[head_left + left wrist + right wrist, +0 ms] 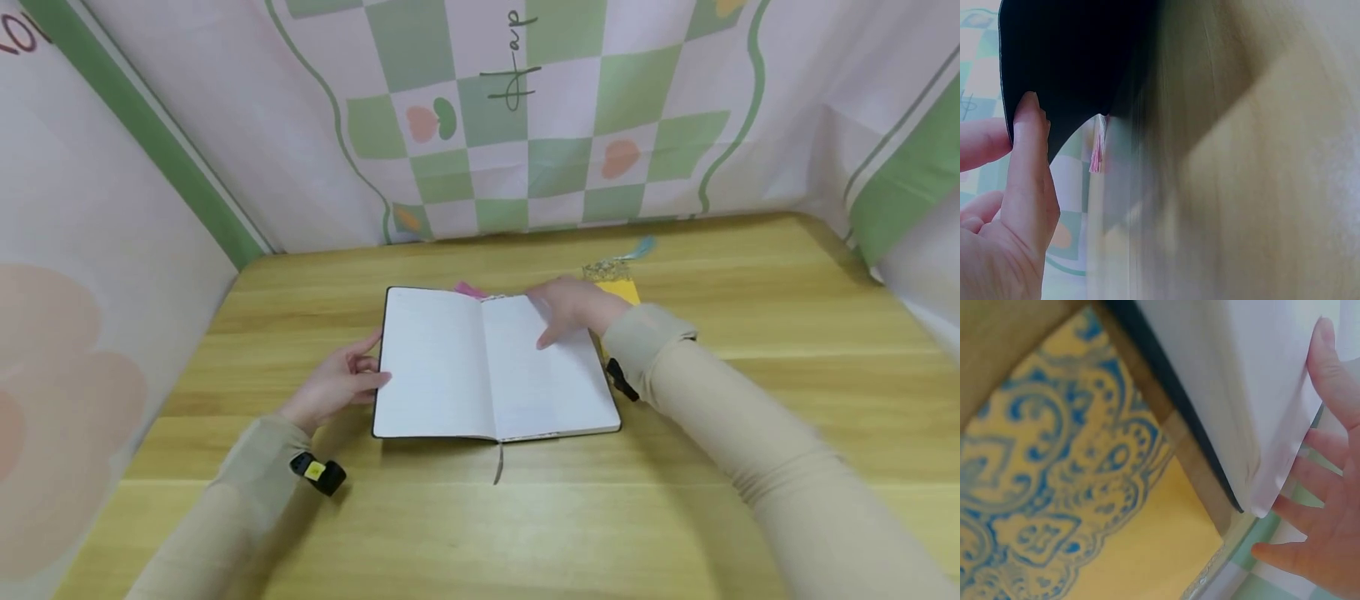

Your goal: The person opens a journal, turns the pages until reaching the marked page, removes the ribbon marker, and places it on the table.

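An open notebook [438, 358] with blank white pages and a dark cover lies in front of me, its left half raised off the table. My left hand [337, 383] holds its left edge, thumb on the page side and fingers under the black cover [1072, 69]. At the upper part of the right page [1254, 381], my right hand [566, 312] has its thumb over the paper and its fingers spread along the top edge. Some right fingertips are partly hidden by the paper. A grey ribbon [498, 465] hangs from the notebook's lower spine.
Right of the notebook, partly under the right arm, lies a yellow piece with blue ornament [1041, 456]. A lacy piece [607, 270] and a teal tassel [642, 247] lie beyond it. A pink tassel [470, 289] shows above the notebook. Printed cloth [562, 179] hangs behind the wooden table [562, 533].
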The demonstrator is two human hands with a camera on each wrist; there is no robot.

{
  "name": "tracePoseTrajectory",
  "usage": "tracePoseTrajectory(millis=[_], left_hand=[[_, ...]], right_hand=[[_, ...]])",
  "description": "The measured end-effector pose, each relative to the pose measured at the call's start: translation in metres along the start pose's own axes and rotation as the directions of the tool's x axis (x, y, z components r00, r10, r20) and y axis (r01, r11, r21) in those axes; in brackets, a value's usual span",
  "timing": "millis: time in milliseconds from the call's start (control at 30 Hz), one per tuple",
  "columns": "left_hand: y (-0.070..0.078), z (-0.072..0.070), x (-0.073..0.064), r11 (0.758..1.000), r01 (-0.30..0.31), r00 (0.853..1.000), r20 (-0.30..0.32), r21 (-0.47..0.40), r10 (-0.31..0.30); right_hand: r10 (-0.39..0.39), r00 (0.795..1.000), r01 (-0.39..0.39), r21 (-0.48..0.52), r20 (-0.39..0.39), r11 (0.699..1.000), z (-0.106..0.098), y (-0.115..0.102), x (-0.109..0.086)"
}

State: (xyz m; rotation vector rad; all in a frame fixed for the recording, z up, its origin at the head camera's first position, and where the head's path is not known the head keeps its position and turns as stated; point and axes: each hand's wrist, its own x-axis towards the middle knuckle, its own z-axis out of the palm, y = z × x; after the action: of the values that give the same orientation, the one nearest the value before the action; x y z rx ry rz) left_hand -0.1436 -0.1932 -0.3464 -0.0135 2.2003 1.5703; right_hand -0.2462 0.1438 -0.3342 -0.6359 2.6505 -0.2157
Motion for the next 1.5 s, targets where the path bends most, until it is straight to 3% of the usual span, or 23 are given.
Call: tracePoseTrajectory(millis=[300, 533, 733, 867, 1000, 1267, 1500], left_hand=[[0.004, 0.001, -0.004, 1.0, 0.005, 1.0, -0.013, 0.019, -0.005], [0.007, 0.002, -0.005, 1.0, 0.012, 1.0, -0.012, 0.007, -0.012], [0.007, 0.003, -0.005, 1.0, 0.018, 1.0, -0.016, 0.009, -0.018], [0.007, 0.003, -0.006, 1.0, 0.011, 1.0, -0.009, 0.019, -0.011], [0.009, 0.003, -0.006, 0.999, -0.004, 1.0, 0.005, 0.034, 0.004], [0.008, 0.001, -0.006, 0.999, -0.007, 1.0, 0.011, 0.033, 0.007], [0.009, 0.001, -0.005, 1.0, -0.005, 1.0, 0.006, 0.029, 0.005]], right_hand=[[-0.005, 0.994, -0.009, -0.122, -0.113, 0.993, 0.001, -0.003, -0.006], [-0.087, 0.966, 0.052, -0.147, -0.242, 0.988, 0.008, -0.003, -0.016], [-0.134, 0.951, 0.124, -0.052, -0.279, 0.991, 0.016, -0.003, -0.03], [-0.159, 0.93, 0.173, 0.013, -0.332, 0.985, 0.022, 0.0, -0.04], [-0.134, 0.918, 0.202, 0.148, -0.372, 0.968, 0.023, 0.005, -0.049], [-0.042, 0.94, 0.174, 0.371, -0.339, 0.912, 0.024, 0.007, -0.057], [0.071, 0.944, 0.125, 0.55, -0.321, 0.826, 0.023, 0.007, -0.059]])
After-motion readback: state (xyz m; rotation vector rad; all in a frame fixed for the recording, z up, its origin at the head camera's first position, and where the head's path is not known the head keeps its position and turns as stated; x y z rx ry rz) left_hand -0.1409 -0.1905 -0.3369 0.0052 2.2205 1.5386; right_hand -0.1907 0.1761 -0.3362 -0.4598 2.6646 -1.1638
